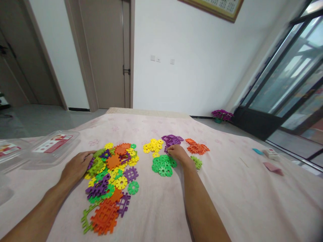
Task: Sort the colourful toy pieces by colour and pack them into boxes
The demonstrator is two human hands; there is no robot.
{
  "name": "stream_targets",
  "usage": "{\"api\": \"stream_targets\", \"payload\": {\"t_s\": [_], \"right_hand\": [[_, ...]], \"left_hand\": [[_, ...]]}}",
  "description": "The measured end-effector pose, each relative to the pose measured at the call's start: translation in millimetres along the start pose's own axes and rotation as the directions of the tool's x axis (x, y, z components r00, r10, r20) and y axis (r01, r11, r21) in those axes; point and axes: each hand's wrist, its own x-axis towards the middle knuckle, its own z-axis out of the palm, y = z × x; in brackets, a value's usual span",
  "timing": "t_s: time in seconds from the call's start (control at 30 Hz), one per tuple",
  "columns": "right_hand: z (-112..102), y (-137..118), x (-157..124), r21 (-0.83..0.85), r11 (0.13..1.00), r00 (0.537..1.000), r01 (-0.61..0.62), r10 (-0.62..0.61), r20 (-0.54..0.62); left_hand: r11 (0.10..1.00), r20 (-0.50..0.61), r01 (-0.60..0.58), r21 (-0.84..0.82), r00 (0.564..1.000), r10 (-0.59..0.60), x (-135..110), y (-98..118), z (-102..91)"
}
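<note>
Green discs [163,164] form a pile; left of it, the left hand [77,165] rests against a mixed heap [113,177]. Beyond the pile, the right hand [178,153] curls at purple pieces [173,138]; either's pinch I cannot tell.

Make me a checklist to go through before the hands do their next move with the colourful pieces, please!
1. Left hand by the mixed pile: ok, it is at the left edge.
2. Right hand by the purple pile: ok, it is at the near edge.
3. Right hand holding a piece: cannot tell, its grip is hidden.
4. Mixed pile all one colour: not ok, several colours are jumbled.
5. Green pile apart from the mixed pile: ok, cloth shows between.
</note>
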Motion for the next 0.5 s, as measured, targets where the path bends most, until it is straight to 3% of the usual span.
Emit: {"api": "stream_targets", "payload": {"t_s": [0.2,0.5], "right_hand": [[3,3,-3,-0.091,0.996,0.992,0.006,-0.018,-0.128],[21,19,15,-0.135,0.99,0.975,-0.033,0.003,-0.22]], "left_hand": [[0.999,0.044,0.014,-0.053,0.999,-0.012,1,-4,1.3],[0.999,0.039,0.013,-0.043,0.999,-0.011,0,-1,0.4]]}}
